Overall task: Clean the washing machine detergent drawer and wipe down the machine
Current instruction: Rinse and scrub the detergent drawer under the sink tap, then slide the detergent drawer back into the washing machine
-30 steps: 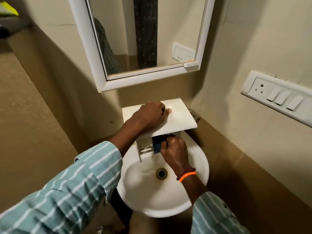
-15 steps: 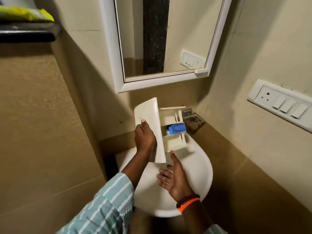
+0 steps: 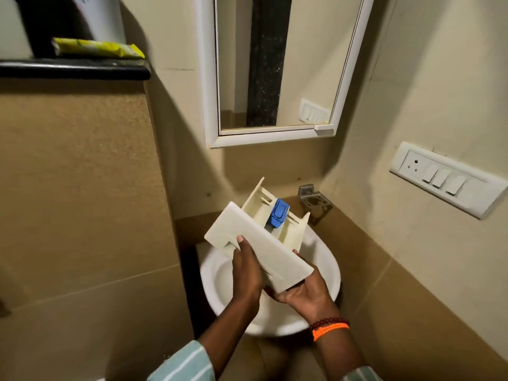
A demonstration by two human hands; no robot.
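I hold the cream detergent drawer (image 3: 264,243) over the white wash basin (image 3: 321,259), its front panel toward me and its compartments pointing away. A blue insert (image 3: 278,213) sits in the middle compartment. My left hand (image 3: 246,268) grips the front panel from the left, thumb on its face. My right hand (image 3: 308,291) cups the panel's lower right corner from underneath. The washing machine is out of view.
A white-framed mirror (image 3: 209,78) hangs above the basin. A switch panel (image 3: 445,178) is on the right wall, a metal holder (image 3: 313,200) in the corner. A black ledge (image 3: 74,68) at upper left carries a yellow packet (image 3: 96,48).
The drawer came out from the basin and turned upright, then tilted with its panel toward me. My right hand, free half a second ago, now supports the drawer's corner. The view shifted left.
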